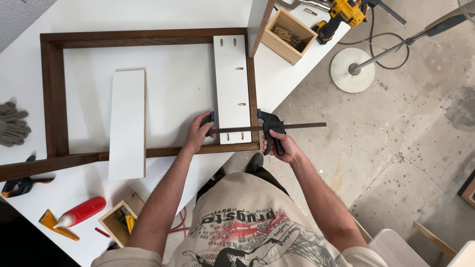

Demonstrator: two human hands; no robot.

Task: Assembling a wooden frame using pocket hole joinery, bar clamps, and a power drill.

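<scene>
A black bar clamp (271, 127) with blue pads spans a white panel with pocket holes (231, 89) that lies against the right rail of a dark wooden frame (53, 99). My right hand (283, 147) grips the clamp's black trigger handle just outside the frame. My left hand (197, 134) holds the clamp's fixed jaw against the panel's left edge, inside the frame. The metal bar crosses the panel's lower end and sticks out to the right over the floor.
A second white panel (127, 123) lies across the frame's bottom rail. Grey gloves (12, 123), a spring clamp (22, 184), a red glue bottle (81, 211) and two small wooden boxes (288, 34) sit on the white table (173, 84). A yellow drill (344, 12) and a fan stand (352, 69) are at right.
</scene>
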